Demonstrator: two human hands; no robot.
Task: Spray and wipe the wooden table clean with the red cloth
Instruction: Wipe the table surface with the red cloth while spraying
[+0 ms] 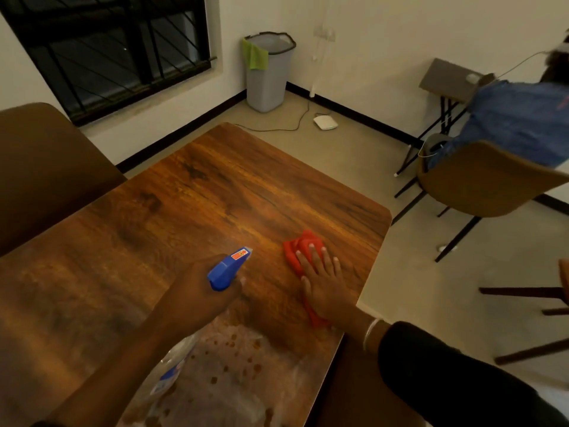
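Here, a wooden table (215, 186) seen from above, grain dark and glossy, rounded corners at the far and right edges.

Left hand (203, 291): grip clenched around a spray bottle (229, 268); only the blue trigger head shows clearly, with a small red-and-white label near the nozzle. Nozzle points away from the person, toward the table's middle. The bottle's clear body (172, 362) shows below the forearm, blurred.

Right hand (323, 282): laid flat, fingers spread, palm down on the red cloth (300, 251). Grip released, not closed on anything, just pressing. Cloth is bunched, lying on the table toward its right edge; part pokes out beyond the fingertips, another part shows under the wrist. A pale band sits on the right wrist, above a dark sleeve (446, 374).

Near edge of the table: a whitish wet patch (234, 374) with brownish spots in it, spread between the two forearms. Cannot tell whether it is foam or smear.

Surroundings: brown chair back (46, 167) at the left side of the table. Grey bin (269, 72) in the far corner, a green cloth (254, 55) hanging over its rim. A white flat device (324, 122) on the floor with a cable leading to it. Barred dark window (107, 47) at upper left. At right, another person in a blue top (520, 118) sits on a tan chair (486, 186), beside a small dark side table (449, 80).
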